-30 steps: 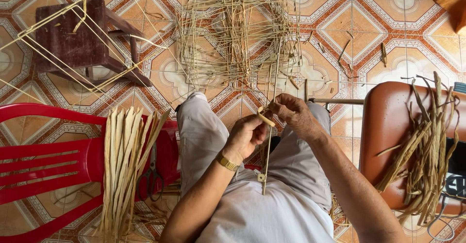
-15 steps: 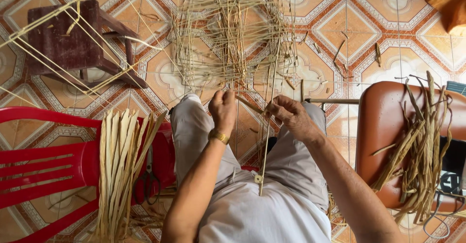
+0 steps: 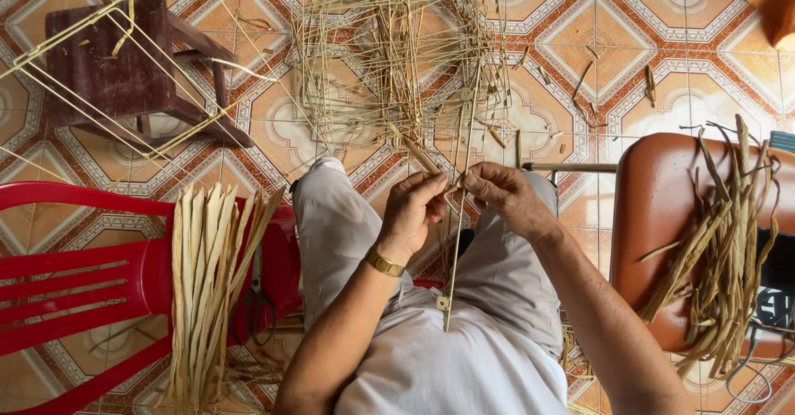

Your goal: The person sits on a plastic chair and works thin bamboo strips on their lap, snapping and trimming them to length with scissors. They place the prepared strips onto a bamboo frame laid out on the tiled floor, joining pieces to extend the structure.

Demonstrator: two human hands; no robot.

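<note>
Your left hand (image 3: pixel 411 210) and right hand (image 3: pixel 497 193) are both pinched shut on a thin pale reed stick (image 3: pixel 460 208), above your lap. The stick runs from your shirt up toward the loose reed pile (image 3: pixel 389 59) on the tiled floor (image 3: pixel 580 42). Flat strips (image 3: pixel 207 282) lie on the red chair (image 3: pixel 74 282) at left; darker strips (image 3: pixel 729 241) on the brown seat (image 3: pixel 662 208) at right.
</note>
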